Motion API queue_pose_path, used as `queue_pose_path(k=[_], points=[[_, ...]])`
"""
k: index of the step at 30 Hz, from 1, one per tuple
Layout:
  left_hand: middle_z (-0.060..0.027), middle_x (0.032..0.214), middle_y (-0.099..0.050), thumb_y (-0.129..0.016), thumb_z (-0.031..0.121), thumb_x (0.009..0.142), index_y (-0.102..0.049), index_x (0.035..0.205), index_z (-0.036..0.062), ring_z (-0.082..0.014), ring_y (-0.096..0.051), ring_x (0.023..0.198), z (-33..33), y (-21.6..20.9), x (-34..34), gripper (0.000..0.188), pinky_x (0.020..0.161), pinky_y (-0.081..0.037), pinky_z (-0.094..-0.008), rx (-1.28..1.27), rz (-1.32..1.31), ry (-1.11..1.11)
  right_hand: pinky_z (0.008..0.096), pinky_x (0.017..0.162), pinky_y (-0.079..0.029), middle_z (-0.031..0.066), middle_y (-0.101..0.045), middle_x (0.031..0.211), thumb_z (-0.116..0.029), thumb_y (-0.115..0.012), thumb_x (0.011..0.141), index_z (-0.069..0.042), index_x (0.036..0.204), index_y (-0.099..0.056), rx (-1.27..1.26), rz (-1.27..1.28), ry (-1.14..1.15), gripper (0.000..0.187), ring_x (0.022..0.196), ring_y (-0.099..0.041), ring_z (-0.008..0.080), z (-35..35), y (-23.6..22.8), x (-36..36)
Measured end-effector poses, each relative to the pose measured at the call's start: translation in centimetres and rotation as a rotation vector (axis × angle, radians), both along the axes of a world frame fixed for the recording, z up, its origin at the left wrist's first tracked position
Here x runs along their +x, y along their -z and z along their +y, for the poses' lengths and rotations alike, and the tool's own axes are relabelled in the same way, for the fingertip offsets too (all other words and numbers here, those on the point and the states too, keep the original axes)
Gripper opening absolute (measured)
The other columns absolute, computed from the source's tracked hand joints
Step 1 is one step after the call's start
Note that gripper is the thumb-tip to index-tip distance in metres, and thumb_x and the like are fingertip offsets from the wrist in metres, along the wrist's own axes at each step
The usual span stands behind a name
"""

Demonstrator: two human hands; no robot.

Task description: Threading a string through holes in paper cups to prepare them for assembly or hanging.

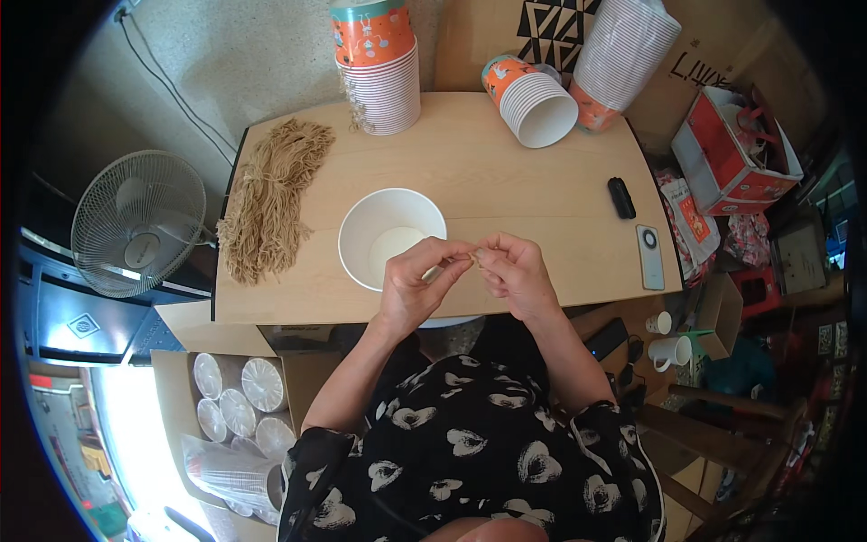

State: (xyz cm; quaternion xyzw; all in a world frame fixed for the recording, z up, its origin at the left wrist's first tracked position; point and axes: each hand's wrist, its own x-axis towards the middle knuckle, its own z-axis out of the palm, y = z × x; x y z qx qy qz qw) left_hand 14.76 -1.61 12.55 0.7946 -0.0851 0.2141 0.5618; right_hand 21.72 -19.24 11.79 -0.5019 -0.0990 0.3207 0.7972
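My left hand (418,281) and my right hand (517,275) meet over the table's near edge, fingertips pinched together. Something tiny and tan seems to show between them, too small to make out. Just behind and left of my fingers stands a white paper tub (356,237), its mouth facing up; my left hand covers part of its near right side. A thick bundle of tan twine-like strands (275,194) lies on the left of the table.
The wooden table (515,212) holds a tall stack of paper tubs (379,90), a tipped stack (547,110) and a wrapped stack (625,56) at the back. A phone (649,256) and a black object (621,198) lie right. A fan (140,224) stands left, above a carton (172,370).
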Motion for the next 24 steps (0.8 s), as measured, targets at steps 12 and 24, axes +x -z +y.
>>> queue_pose_path(k=[12,24], points=[[-0.0105,0.096,-0.07,-0.077,-0.007,0.081,-0.07,0.094,0.0019,-0.024,-0.069,0.088,1.0,1.0,-0.2,0.017,0.073,-0.056,-0.032,0.245,-0.192,-0.07,0.0201,0.044,-0.023,-0.006,-0.05,0.067,-0.012,-0.068,0.097,-0.005,0.09,-0.063,-0.083,0.002,-0.076,0.011,0.053,-0.038,0.0013,0.6,0.5,0.5],[-0.0051,0.097,-0.071,-0.069,0.007,0.098,-0.068,0.107,-0.0007,-0.0106,-0.067,0.09,2.3,0.3,-0.3,0.013,0.08,-0.054,-0.0244,-0.59,0.433,0.136,0.0207,0.053,-0.034,-0.003,-0.055,0.079,-0.002,-0.069,0.093,-0.001,0.101,-0.065,-0.202,-0.557,0.092,0.01,0.062,-0.042,0.0029,0.5,0.1,0.2]])
